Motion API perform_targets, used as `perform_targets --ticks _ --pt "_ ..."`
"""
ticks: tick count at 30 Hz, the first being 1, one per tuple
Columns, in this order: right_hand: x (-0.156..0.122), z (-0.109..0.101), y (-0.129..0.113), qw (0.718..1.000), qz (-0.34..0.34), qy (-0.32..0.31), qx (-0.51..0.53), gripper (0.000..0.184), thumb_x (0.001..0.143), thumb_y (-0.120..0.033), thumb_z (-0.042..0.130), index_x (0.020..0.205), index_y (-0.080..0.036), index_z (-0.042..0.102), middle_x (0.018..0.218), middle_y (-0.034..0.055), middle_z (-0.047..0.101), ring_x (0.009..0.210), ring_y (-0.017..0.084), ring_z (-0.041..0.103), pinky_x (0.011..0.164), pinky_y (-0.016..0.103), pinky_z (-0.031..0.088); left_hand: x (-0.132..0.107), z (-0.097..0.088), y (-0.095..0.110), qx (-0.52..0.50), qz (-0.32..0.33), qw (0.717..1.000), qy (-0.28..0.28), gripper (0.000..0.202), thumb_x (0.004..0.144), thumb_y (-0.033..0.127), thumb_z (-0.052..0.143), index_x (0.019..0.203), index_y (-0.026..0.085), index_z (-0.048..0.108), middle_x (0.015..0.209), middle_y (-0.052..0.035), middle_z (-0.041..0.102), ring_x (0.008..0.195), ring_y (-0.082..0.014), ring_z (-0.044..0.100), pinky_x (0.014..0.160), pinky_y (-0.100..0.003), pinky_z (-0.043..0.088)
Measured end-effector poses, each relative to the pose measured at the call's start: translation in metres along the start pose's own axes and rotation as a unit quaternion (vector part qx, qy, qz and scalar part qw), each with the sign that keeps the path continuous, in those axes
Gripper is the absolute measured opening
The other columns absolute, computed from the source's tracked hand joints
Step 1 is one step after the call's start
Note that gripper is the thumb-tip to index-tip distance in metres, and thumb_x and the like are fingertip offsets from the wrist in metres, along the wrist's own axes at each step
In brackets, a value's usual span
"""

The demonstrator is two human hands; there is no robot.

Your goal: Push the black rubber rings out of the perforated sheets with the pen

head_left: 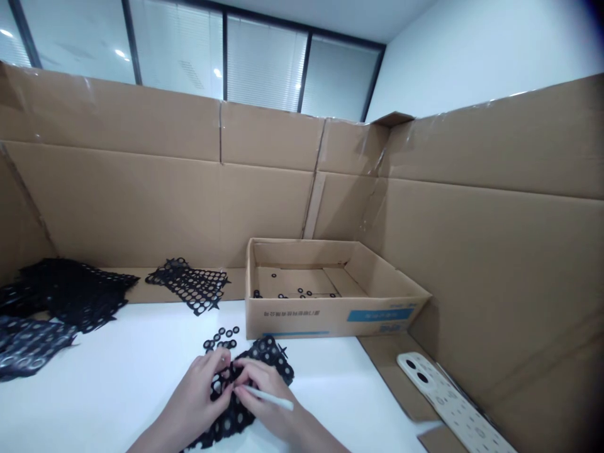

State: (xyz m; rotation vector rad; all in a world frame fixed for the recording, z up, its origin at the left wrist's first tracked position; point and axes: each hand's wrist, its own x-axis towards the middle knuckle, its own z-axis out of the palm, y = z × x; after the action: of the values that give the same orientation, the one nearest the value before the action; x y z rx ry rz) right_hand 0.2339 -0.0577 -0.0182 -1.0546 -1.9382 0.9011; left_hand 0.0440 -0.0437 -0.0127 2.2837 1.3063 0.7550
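Clasping a white tool (271,397), the curled right hand (277,418) touches the near perforated sheet (236,418) beside the half-open left hand (201,391), whose hold I cannot tell.

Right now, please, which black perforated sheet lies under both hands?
The front-centre sheet, under left hand and right hand; other sheets lie farther left, untouched.

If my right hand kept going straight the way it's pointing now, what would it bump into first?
Most likely your left hand, just ahead of your right hand over the black perforated sheet; depth makes any gap hard to judge.
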Motion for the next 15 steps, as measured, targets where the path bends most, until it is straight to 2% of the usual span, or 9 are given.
perform_targets --ticks 2,4,6,8,12,15 --pt "-0.001 0.0 0.0 1.0 -0.02 -0.006 -0.022 0.008 0.084 -0.014 0.058 0.081 -0.021 0.059 0.097 0.0025 0.066 0.095 0.017 0.062 0.085 0.025 0.045 0.002 -0.002 0.001 0.036 0.022 0.999 -0.007 0.011 0.079 0.016 0.05 0.088 0.022 0.055 0.095 -0.0067 0.064 0.092 -0.0243 0.059 0.081 -0.037 0.051" --pt "-0.003 -0.001 -0.001 0.998 -0.04 -0.008 -0.041 0.007 0.085 -0.014 0.057 0.084 -0.021 0.058 0.094 0.0016 0.064 0.091 0.016 0.06 0.081 0.024 0.044 0.003 -0.003 0.0 0.073 0.04 0.996 0.013 0.007 0.076 0.015 0.052 0.079 0.021 0.055 0.105 -0.0084 0.062 0.101 -0.027 0.056 0.082 -0.039 0.05" --pt "-0.006 -0.002 -0.002 0.997 -0.052 -0.011 -0.051 0.005 0.087 -0.017 0.055 0.087 -0.021 0.057 0.094 0.0015 0.062 0.09 0.016 0.059 0.08 0.024 0.043 0.003 -0.002 -0.004 0.108 0.037 0.993 0.042 0.004 0.073 0.016 0.056 0.073 0.02 0.056 0.117 -0.0094 0.059 0.108 -0.0307 0.051 0.083 -0.042 0.05" --pt "-0.007 -0.002 -0.002 0.997 -0.048 -0.019 -0.054 0.005 0.089 -0.02 0.053 0.088 -0.021 0.057 0.092 0.0011 0.061 0.087 0.015 0.058 0.078 0.023 0.043 0.001 0.0 -0.008 0.126 0.022 0.991 0.045 0.01 0.074 0.02 0.057 0.065 0.019 0.055 0.116 -0.0094 0.058 0.108 -0.032 0.049 0.08 -0.043 0.05" --pt "-0.005 0.006 0.003 0.998 0.009 -0.008 -0.059 0.007 0.083 -0.014 0.058 0.08 -0.021 0.058 0.085 -0.001 0.06 0.08 0.014 0.058 0.071 0.022 0.041 -0.001 0.004 -0.009 0.098 0.016 0.995 0.019 0.021 0.078 0.021 0.053 0.058 0.019 0.058 0.111 -0.0073 0.06 0.107 -0.0293 0.048 0.085 -0.043 0.048" --pt "-0.003 0.014 0.008 0.997 0.051 0.024 -0.054 0.012 0.081 -0.011 0.058 0.073 -0.02 0.057 0.077 -0.0019 0.059 0.076 0.014 0.057 0.069 0.022 0.039 0.006 -0.003 -0.012 0.016 -0.014 1.0 0.013 0.023 0.078 0.02 0.05 0.057 0.019 0.06 0.113 -0.0057 0.06 0.109 -0.0279 0.047 0.093 -0.045 0.043"
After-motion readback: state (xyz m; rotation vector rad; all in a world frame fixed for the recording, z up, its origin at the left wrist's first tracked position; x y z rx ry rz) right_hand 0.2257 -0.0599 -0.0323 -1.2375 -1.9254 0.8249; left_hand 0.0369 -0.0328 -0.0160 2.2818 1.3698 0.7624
